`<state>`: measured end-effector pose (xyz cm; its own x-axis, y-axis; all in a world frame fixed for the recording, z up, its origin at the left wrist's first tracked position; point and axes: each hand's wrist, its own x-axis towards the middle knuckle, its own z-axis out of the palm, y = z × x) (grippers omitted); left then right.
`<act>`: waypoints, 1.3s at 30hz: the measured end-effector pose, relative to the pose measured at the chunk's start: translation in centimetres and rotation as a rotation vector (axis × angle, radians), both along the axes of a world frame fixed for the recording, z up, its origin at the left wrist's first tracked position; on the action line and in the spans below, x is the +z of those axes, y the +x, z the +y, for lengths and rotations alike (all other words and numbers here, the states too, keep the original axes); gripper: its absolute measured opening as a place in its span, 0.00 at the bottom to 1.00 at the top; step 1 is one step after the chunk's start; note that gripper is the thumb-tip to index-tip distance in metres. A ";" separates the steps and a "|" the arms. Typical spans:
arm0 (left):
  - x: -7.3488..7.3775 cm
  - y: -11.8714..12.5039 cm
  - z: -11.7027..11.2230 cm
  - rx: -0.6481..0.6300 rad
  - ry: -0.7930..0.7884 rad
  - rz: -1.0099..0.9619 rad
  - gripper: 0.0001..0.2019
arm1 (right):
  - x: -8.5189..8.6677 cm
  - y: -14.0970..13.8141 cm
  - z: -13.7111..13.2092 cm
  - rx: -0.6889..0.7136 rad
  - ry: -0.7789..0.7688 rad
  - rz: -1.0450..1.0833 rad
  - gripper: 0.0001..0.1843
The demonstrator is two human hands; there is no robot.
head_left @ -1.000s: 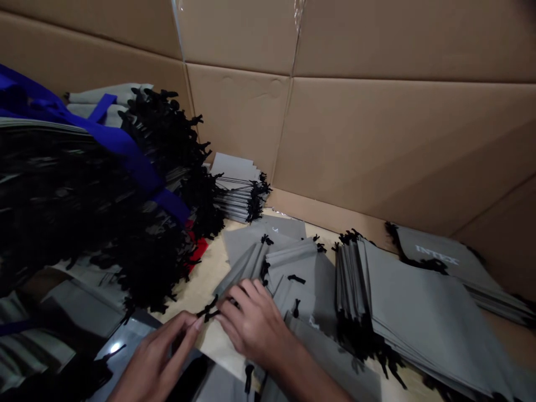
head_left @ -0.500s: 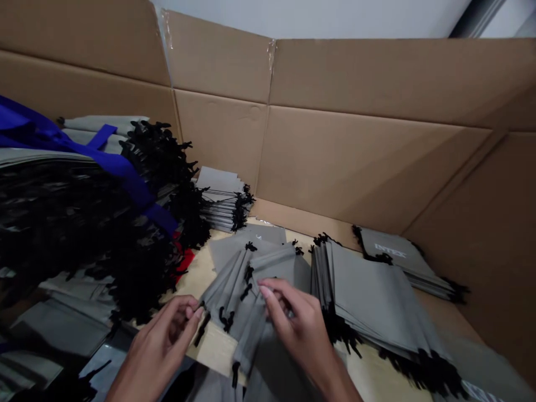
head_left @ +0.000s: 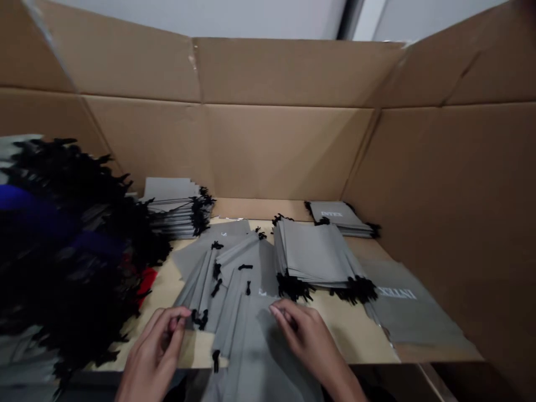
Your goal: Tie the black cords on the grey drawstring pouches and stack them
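Smooth gray drawstring bags (head_left: 226,290) lie fanned on a pale board (head_left: 335,329), with black cords (head_left: 216,287) knotted at their ends. Left hand (head_left: 154,352) and right hand (head_left: 307,340) stand apart, both curled at the fan's near edge; any grip cannot be told. Beside the fan sits a squared stack (head_left: 314,251); past it, a bag (head_left: 402,307) printed INTEX in white.

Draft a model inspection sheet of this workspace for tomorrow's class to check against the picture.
Surface: pale wooden board, partly covered by bags.
Job's things: fanned grey drawstring bags with black cords; squared stack beside them.
Clutter: heaped bags at left, with blue strap and red scrap.
Grippers: bare hands; left hand at cord ends, right hand over a grey bag.
Cables: nothing seen.
Surroundings: cardboard box walls.
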<state>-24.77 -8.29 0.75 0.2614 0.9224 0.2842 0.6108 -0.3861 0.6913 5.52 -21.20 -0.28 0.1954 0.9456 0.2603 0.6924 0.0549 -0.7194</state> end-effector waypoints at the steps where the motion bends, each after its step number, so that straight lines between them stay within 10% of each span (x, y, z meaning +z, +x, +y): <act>1: 0.3 0.5 0.3 -0.010 -0.011 -0.002 0.20 | -0.4 -0.1 -0.2 -0.019 -0.002 -0.021 0.18; 8: 1.6 3.3 0.3 -0.072 -0.185 -0.035 0.26 | -1.7 -1.0 -0.4 -0.074 0.043 -0.147 0.11; 15: -0.6 4.8 -1.0 -0.188 -0.290 -0.049 0.26 | -1.7 -0.9 -0.7 -0.070 0.048 -0.189 0.05; 25: -2.2 7.3 -0.1 -0.086 -0.302 -0.282 0.31 | -2.6 -1.8 -1.5 -0.087 0.104 -0.393 0.28; 39: -1.1 9.1 -0.6 -0.081 -0.446 -0.243 0.37 | -1.9 -4.2 0.7 -0.108 0.096 -0.438 0.26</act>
